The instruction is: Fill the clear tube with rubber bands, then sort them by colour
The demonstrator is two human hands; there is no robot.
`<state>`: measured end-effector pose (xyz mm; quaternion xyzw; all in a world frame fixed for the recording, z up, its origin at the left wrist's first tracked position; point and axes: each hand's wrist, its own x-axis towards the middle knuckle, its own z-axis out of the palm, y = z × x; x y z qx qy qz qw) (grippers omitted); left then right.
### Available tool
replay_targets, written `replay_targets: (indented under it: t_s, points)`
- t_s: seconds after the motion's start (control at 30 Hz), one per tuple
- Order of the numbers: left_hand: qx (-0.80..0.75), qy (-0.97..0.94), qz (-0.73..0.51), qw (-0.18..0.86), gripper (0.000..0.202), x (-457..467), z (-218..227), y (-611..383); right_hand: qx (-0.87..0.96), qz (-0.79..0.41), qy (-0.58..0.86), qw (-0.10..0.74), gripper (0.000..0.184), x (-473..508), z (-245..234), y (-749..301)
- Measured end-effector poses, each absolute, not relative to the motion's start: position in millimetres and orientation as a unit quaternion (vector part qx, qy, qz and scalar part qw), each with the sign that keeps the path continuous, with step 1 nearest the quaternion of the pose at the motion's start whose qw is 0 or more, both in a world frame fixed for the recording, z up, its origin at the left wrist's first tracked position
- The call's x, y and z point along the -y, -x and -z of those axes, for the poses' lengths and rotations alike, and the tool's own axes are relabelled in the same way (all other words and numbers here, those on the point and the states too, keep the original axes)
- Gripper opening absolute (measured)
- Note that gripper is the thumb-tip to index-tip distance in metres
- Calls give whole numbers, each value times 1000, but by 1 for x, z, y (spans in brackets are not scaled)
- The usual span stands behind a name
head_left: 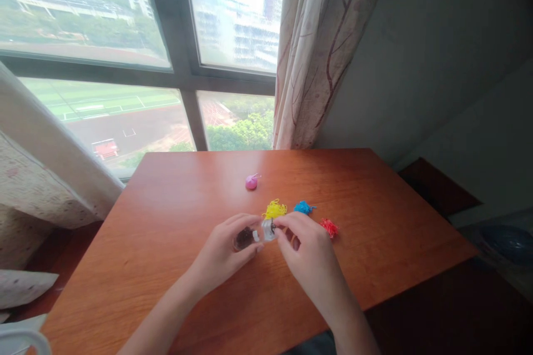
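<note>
Between my two hands, above the table, is a small clear plastic container [268, 229] with a few dark strands at its right edge. The fingertips of my right hand [308, 241] pinch it there. My left hand [227, 247] curls its thumb and fingers around a dark bundle [244, 239] with a whitish, see-through end; its exact kind is unclear. Whether the two pieces touch is hard to tell. Just beyond the fingers lies a pile of yellow rubber bands [275, 209]. A blue pile [303, 207] and a red pile [329, 228] of similar bands lie to the right.
A pink round item [251, 182] with a thin tail sits farther back on the brown wooden table [183, 188]. Behind the table are a window [231, 80] and a patterned curtain [306, 66]. At the lower left is a white curved object [25, 335].
</note>
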<state>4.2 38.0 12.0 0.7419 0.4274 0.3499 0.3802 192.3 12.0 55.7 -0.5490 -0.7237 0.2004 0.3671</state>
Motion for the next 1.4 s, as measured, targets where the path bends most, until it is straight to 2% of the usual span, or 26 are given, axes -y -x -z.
replay_targets:
  t_s: [0.23, 0.37, 0.57, 0.67, 0.77, 0.93, 1.1, 1.17, 1.3, 1.4]
  points:
    - [-426, -730, -363, 392, 34, -37, -12, -5, 739, -174, 561, 331, 24, -10, -58, -194]
    - [-421, -718, -362, 419, 34, -37, -12, -4, 730, -199, 550, 354, 27, -7, -62, -197]
    - [-384, -596, -395, 584, 39, -37, -13, -4, 667, -172, 586, 427, 23, -3, -58, -234]
    - [-355, -575, -388, 626, 40, -38, -11, -4, 668, -139, 619, 390, 22, -1, -43, -260]
    - [-356, -576, -390, 624, 42, -39, -6, -5, 678, -124, 645, 330, 22, 6, -22, -277]
    - [-368, -595, -371, 610, 47, -41, 3, -3, 720, -50, 631, 283, 24, 18, 14, -274]
    - [-375, -609, -351, 604, 48, -42, 6, -1, 741, 23, 626, 240, 40, 17, 29, -252]
    - [-376, -613, -345, 604, 48, -43, 6, 0, 734, 34, 634, 241, 39, 15, 31, -251]
    - [-385, -624, -340, 589, 47, -42, 4, 0, 691, 10, 667, 278, 24, 19, 35, -264]
    - [-388, -623, -337, 589, 48, -42, 3, 0, 660, -26, 693, 290, 25, 26, 39, -275]
